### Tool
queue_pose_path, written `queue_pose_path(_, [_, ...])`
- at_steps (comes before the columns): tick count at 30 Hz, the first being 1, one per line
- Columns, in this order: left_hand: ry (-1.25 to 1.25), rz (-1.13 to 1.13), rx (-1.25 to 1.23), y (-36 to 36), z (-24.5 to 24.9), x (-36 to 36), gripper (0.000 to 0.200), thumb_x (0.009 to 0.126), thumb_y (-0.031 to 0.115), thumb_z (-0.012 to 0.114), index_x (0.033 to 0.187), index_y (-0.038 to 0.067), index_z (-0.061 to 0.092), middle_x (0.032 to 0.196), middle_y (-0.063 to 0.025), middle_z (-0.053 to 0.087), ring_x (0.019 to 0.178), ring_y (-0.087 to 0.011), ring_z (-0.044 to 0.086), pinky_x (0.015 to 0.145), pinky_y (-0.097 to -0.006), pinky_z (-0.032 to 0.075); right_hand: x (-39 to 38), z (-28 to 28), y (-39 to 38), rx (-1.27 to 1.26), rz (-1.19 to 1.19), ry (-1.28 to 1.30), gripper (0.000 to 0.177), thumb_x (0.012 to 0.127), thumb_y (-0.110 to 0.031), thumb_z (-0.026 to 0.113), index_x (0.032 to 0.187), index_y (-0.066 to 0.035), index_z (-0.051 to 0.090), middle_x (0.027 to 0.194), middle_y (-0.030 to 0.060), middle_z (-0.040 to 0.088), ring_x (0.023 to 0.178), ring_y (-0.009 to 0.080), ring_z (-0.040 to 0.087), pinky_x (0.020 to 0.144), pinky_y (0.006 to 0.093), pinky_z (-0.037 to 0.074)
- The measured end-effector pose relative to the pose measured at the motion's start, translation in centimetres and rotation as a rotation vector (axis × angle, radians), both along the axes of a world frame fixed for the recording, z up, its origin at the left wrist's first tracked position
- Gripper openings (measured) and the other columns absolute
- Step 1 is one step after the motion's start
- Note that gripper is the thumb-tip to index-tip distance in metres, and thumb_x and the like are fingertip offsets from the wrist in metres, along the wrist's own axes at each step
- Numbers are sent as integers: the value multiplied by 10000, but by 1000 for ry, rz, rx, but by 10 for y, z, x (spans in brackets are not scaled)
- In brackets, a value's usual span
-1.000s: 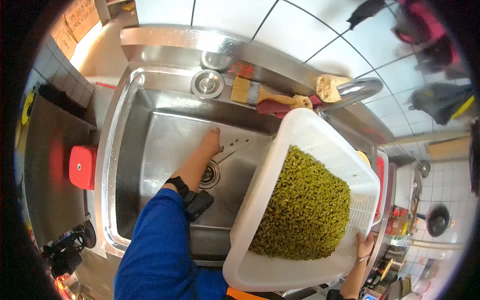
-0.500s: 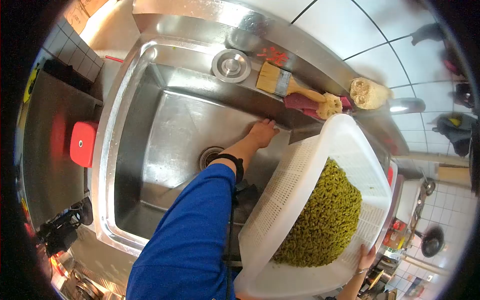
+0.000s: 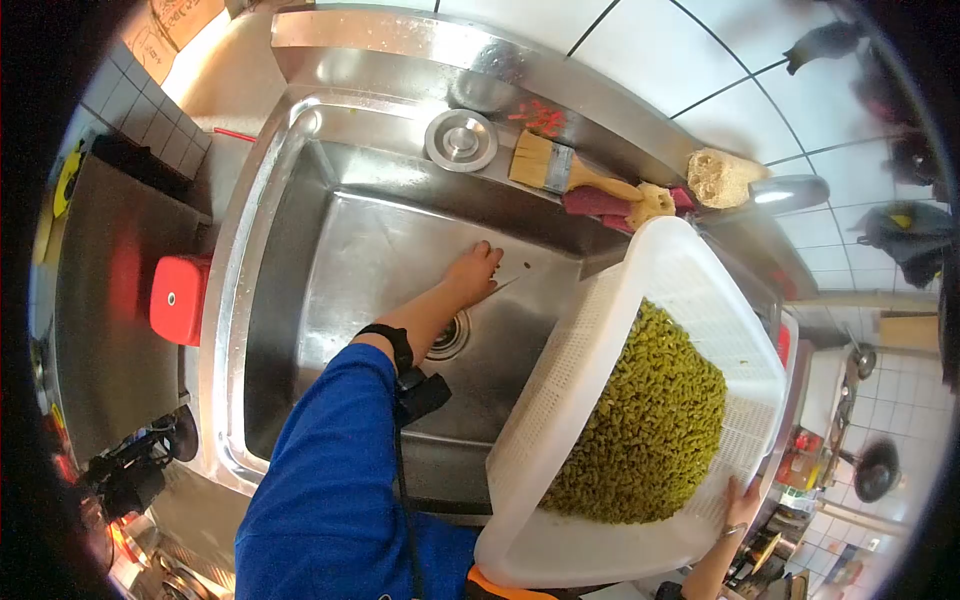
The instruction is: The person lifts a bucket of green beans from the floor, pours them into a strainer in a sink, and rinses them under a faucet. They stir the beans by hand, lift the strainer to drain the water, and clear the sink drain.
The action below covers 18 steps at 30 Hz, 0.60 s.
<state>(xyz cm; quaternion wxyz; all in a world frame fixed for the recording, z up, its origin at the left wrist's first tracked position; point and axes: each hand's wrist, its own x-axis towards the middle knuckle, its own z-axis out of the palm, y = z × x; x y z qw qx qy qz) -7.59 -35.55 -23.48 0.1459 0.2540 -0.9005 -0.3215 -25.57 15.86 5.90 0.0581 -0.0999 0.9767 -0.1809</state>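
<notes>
My left hand reaches down to the floor of the steel sink, above and right of the drain. Its fingers are bent and close together; what they hold, if anything, is too small to name. A dark speck lies on the metal just right of them. At the right, my right hand grips the outer side of a white perforated basket. The basket is tilted and holds a heap of green chopped pieces. It rests over the sink's right side.
Along the back ledge are a round steel strainer, a wooden brush, a dark red cloth and a loofah. A red container stands left of the sink. A wok hangs far right.
My left hand has moved left across the sink floor, away from its back right corner. My right hand still holds the basket, which has hardly shifted.
</notes>
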Motion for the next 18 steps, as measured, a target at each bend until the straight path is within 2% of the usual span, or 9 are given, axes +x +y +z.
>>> queue_pose_path(3, [9,-29,-18,-1,2,-1,215,654,59,527,867,32,515,865,-128,484,831,-305,500,705,-390,428,2,0,-3,-27,-34,-3,322,734,-116,572,1006,33,486,902,77,556,806,163,512,741,268,397])
queue_pose_path(5, [-108,-135,-15,-3,-14,-13,133,657,34,511,788,28,529,813,-152,490,783,-322,518,675,-407,427,2,-1,-4,-30,-16,31,313,728,-109,577,994,35,495,894,83,561,809,167,514,743,270,398])
queue_pose_path(8, [-120,-70,-16,4,5,-20,76,666,27,489,725,20,536,782,-169,507,753,-323,526,670,-409,426,10,4,-15,-49,17,48,307,722,-101,583,986,35,503,886,89,565,812,165,517,745,272,401])
queue_pose_path(12, [-242,-132,-66,4,-17,-34,95,688,45,469,701,23,561,781,-176,538,775,-317,535,680,-398,430,14,10,-26,106,-28,67,334,713,-112,586,997,39,498,909,102,568,844,164,522,753,275,402])
queue_pose_path(15, [-477,-165,-94,3,-9,-38,137,674,61,523,786,33,597,833,-189,567,804,-307,554,732,-374,442,6,0,-8,6,-33,49,359,705,-119,592,1010,40,492,923,105,571,852,172,525,755,281,404])
queue_pose_path(17, [-370,-186,-56,-7,1,-34,114,644,56,548,744,14,585,775,-166,572,733,-272,579,645,-361,476,0,-11,10,-117,65,90,380,695,-132,600,1020,27,487,906,118,576,828,174,538,736,287,414])
queue_pose_path(18, [-327,-137,273,-11,36,-36,99,631,40,552,724,7,566,740,-138,563,685,-234,578,600,-338,487,4,-5,5,-132,30,113,380,695,-132,600,1020,27,487,906,118,576,828,174,538,736,287,414])
